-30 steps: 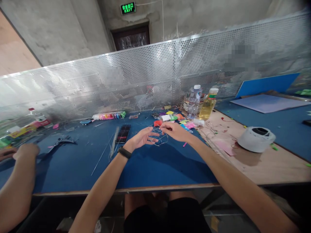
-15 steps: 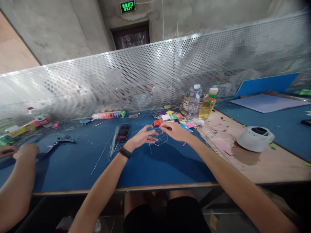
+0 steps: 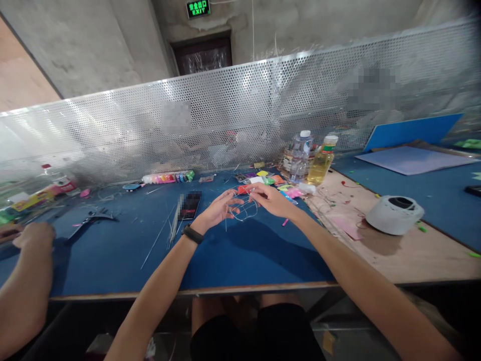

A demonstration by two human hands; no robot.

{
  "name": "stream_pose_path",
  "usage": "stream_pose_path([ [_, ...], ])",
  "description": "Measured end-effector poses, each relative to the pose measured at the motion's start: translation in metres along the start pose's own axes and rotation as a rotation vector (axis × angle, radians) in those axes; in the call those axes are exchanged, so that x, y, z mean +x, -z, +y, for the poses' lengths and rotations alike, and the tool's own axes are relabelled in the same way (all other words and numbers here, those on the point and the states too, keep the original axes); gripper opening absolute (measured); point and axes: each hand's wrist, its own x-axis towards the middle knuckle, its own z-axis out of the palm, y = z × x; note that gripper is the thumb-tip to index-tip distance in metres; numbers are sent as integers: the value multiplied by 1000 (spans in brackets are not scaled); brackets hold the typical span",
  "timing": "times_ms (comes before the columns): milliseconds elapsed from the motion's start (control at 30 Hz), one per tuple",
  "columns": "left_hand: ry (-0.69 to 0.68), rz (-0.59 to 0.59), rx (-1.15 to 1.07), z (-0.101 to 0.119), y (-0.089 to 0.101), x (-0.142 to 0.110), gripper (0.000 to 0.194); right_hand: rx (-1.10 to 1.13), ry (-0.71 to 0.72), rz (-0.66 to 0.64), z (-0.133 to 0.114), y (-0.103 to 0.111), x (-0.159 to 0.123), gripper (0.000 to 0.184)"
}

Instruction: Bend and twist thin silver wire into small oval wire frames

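A bent frame of thin silvery wire (image 3: 246, 218) is held up over the blue tabletop between my two hands. My left hand (image 3: 220, 208), with a dark band on the wrist, pinches the wire at its upper left side, lower fingers curled loosely. My right hand (image 3: 268, 199) pinches the wire's upper right part between thumb and fingertips. One wire end hangs down below my left fingers. Behind the hands lie colourful packets, among them a red packet (image 3: 243, 189). Left of my left hand are loose straight wires (image 3: 173, 225) and a phone (image 3: 190, 205).
A clear bottle (image 3: 299, 158) and a bottle of yellow liquid (image 3: 322, 161) stand at the back right. A white roll (image 3: 395, 215) sits on bare board. Pliers-like dark tool (image 3: 92, 218) lies left, near another person's arm (image 3: 32, 271). A perforated metal screen (image 3: 225, 115) closes the back.
The wire frame has turned between my hands, and its loop shows more widely below them. My fingers have shifted slightly upward on it. The other person's arm has moved a little left.
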Motion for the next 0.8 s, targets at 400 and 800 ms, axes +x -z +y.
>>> stream_pose_path([
  [400,-21,-53,-69,-1,4,1,40,143,-45,-55,9,5,4,33],
  [800,6,-30,-76,3,1,-3,40,-232,131,39,16,4,5,24],
])
